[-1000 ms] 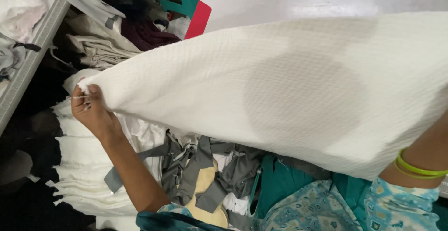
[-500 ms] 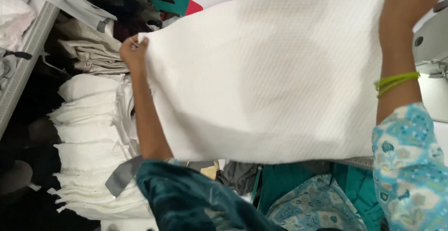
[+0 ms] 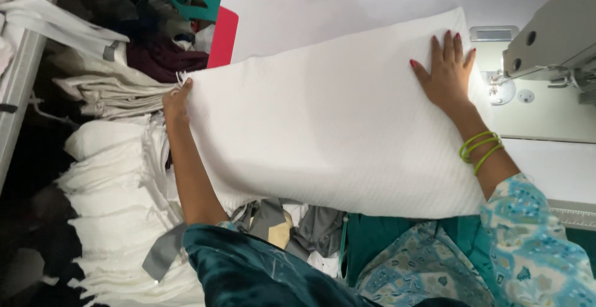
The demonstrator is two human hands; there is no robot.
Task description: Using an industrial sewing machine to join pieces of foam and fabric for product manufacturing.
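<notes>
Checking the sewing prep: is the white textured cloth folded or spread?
Spread: white textured cloth lies flat, right hand pressing it, left hand gripping its edge.

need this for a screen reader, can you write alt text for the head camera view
A person spreads a white textured cloth over a white table, right hand flat on it near a sewing machine, left hand gripping its left edge. Stacked white fabric lies to the left.

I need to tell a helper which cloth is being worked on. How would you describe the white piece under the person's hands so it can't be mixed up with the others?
Start at the grey sewing machine on the white table. Left of it lies a large white textured cloth, right hand flat on it, left hand gripping its far-left corner. Unlike the stacked white pieces lower left, it is spread out flat.
</notes>
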